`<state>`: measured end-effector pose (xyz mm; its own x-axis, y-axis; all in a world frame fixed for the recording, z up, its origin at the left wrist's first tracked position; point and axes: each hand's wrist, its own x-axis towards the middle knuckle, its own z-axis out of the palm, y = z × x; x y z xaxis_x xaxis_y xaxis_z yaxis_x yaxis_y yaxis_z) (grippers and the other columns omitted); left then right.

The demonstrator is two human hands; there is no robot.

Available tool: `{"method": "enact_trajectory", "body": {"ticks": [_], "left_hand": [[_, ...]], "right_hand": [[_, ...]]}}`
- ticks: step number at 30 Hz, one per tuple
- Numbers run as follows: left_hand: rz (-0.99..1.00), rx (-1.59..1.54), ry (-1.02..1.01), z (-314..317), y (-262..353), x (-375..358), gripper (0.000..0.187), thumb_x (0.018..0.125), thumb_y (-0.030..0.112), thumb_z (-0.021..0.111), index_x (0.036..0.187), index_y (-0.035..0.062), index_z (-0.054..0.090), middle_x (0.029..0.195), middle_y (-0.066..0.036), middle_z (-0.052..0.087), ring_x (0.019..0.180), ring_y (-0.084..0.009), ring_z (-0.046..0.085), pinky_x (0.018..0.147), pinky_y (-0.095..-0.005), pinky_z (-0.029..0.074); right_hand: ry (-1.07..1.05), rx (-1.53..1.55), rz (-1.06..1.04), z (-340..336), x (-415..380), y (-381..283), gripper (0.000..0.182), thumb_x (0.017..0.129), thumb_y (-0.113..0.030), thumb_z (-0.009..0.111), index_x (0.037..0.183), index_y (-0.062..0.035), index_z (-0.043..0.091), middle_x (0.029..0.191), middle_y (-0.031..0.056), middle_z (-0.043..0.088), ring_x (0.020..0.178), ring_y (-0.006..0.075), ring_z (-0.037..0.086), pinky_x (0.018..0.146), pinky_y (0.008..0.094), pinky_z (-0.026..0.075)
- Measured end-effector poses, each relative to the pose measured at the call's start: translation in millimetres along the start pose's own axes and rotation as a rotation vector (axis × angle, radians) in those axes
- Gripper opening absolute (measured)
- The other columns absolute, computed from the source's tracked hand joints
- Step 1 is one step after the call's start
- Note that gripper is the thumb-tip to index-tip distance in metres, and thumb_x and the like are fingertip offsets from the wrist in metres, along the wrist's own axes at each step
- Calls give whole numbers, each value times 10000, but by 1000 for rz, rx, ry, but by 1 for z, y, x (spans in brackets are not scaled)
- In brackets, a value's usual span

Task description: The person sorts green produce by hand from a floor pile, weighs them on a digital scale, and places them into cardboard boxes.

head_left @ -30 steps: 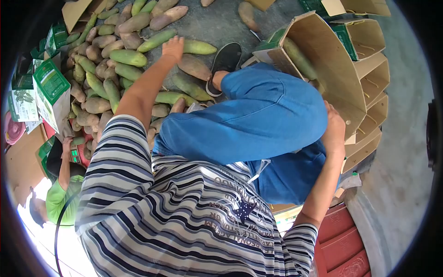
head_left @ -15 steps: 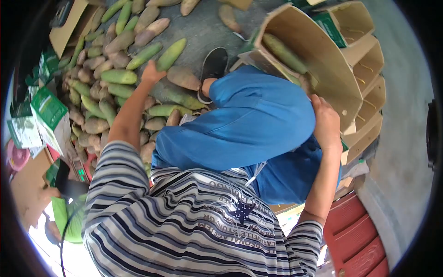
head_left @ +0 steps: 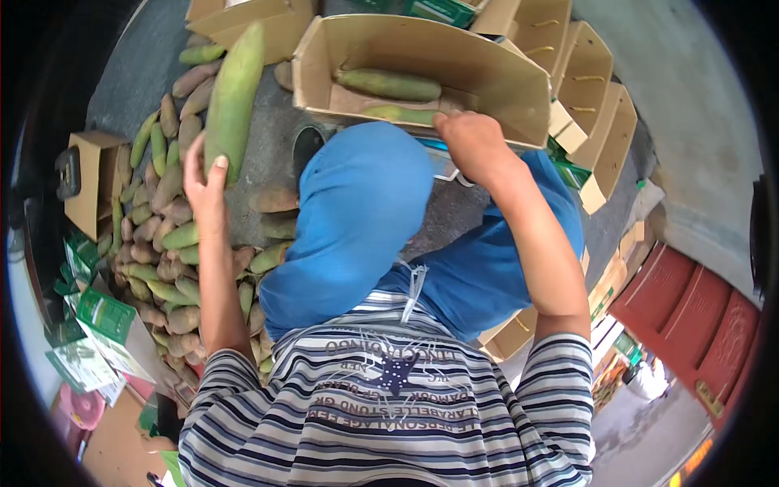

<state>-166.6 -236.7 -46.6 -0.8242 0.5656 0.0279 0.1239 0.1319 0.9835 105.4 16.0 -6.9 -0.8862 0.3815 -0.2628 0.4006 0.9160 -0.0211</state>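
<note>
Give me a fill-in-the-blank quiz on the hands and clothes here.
The raised green gourd is held by the hand on the person's ____ side.
The right hand is at an open box made of ____.
The trousers are ____.
The striped shirt has a dark, dotted ____ on its chest.

left; cardboard; blue; star

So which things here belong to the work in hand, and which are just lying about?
Part of it:
large green vegetable, in the left hand
open carton at the right hand, vegetables inside
probably the vegetable heap and other open cartons

Seemingly just about:
pink object, lower left
black object, far left
</note>
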Motion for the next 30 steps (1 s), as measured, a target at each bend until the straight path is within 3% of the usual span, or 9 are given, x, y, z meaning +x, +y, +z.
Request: {"method": "enact_trajectory", "body": {"ticks": [3,7,11,16,22,25,27,28,30], "left_hand": [[341,129,-254,35,69,25,531,747,205,628,1216,-10,502,1208,-110,517,1120,-223,492,974,-336,359],[389,196,-596,107,101,51,516,749,202,628,1213,7,511,1161,-123,542,1080,-212,507,936,-339,384],[484,440,-830,167,71,57,457,791,229,626,1189,25,531,1103,-148,554,1034,-267,530,919,-334,393],[611,615,-826,160,54,49,393,846,243,588,1177,40,529,1089,-177,558,1030,-319,536,889,-363,414],[592,768,-767,163,47,35,303,908,271,465,1112,75,571,1081,-126,580,989,-321,561,830,-367,439],[523,774,-741,162,52,30,296,907,256,465,1114,72,571,1086,-126,580,988,-315,563,831,-361,439],[526,787,-739,161,52,30,300,906,259,468,1111,69,576,1094,-128,581,990,-310,566,834,-355,439],[533,798,-736,162,53,31,301,906,261,470,1111,68,577,1094,-128,582,991,-309,566,836,-354,438],[534,806,-731,163,55,29,304,905,265,474,1112,67,578,1095,-128,582,994,-306,567,839,-353,437]], "right_hand": [[-3,13,22,2,0,0,110,743,-17,524,843,-39,564,775,137,627,785,310,624,644,406,502],[167,48,-15,27,1,4,93,739,-44,540,804,-50,608,746,125,642,757,304,639,613,401,509],[26,100,66,13,3,0,124,735,-91,554,780,-61,666,802,130,664,779,295,655,608,398,518],[137,84,57,29,9,0,146,747,-103,547,767,-79,690,811,109,673,779,280,659,608,397,518],[-130,86,147,1,-2,-2,179,769,-123,540,862,-90,690,867,108,666,831,274,646,670,385,514],[653,401,347,-56,-97,24,296,814,-177,553,1104,-131,587,1016,117,622,940,287,596,764,353,492],[1026,316,692,-26,-162,37,282,832,-166,591,1089,-51,577,969,138,620,906,294,603,771,360,483],[1087,491,866,-10,-192,39,302,842,-142,587,1120,-27,557,1050,156,605,936,277,602,802,346,474],[864,311,1218,63,-266,36,472,854,-207,585,1258,-8,444,1205,211,528,1099,315,534,903,368,429]]}}
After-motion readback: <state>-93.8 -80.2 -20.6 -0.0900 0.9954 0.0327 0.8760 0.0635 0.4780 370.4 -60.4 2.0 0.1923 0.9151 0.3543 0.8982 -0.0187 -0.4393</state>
